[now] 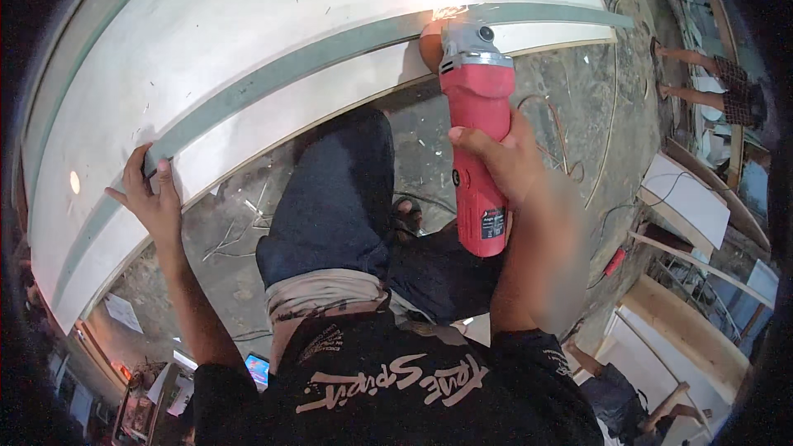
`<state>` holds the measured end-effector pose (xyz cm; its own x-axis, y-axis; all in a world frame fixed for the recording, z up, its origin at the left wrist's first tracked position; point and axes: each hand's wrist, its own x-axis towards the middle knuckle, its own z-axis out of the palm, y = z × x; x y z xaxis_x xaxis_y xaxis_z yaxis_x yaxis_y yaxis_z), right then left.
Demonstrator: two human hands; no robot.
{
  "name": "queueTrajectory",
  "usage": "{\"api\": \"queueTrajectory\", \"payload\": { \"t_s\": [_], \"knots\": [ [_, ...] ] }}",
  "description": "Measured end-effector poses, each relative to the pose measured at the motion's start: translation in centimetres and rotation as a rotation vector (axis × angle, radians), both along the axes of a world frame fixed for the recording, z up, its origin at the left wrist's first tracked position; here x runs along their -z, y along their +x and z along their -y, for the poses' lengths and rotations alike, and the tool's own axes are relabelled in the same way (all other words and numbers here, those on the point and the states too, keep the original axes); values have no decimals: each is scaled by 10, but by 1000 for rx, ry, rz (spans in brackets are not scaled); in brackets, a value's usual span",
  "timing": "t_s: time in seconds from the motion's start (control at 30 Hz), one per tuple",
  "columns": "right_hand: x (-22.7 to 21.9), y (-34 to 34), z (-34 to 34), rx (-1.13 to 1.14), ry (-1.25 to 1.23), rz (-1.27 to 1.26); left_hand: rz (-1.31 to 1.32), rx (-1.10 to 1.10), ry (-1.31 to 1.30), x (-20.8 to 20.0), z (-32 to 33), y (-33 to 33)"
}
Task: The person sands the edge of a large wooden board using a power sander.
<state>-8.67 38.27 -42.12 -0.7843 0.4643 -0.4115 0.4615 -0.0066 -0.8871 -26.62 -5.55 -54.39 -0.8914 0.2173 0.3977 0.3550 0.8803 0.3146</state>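
Observation:
My right hand (510, 155) is wrapped round the body of a red angle grinder (481, 128), its thumb lying across the top. The grinder's silver head (472, 43) points away from me, and its disc (430, 46) meets a long grey-green metal bar (310, 56), throwing orange sparks (450, 13). That bar lies along a large white board (273, 4), close to its near edge. Toward the bar's left part, my left hand (155, 198) grips it, with fingers over the far side and the thumb on the near side.
A second grey-green bar (103, 33) runs along the board's far side. Cables (555, 136) trail over the grey floor (570, 83) at right. Beyond them lie a white panel (684, 198) and wooden pieces (661, 306). Another person (727, 87) is at the far right.

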Motion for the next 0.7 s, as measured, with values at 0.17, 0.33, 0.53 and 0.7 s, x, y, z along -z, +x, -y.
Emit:
{"api": "queueTrajectory", "payload": {
  "t_s": [0.17,0.33,0.53,0.7],
  "knots": [
    [3,-2,0,13,44,-3,26,16,59,-3,-2,0],
    [-4,-6,-3,-22,18,40,26,14,73,-1,-1,-1],
    [8,-4,-11,23,76,47,19,-3,55,0,-2,-2],
    [2,2,-11,36,78,14,14,32,123,-1,3,-4]
  ]
}}
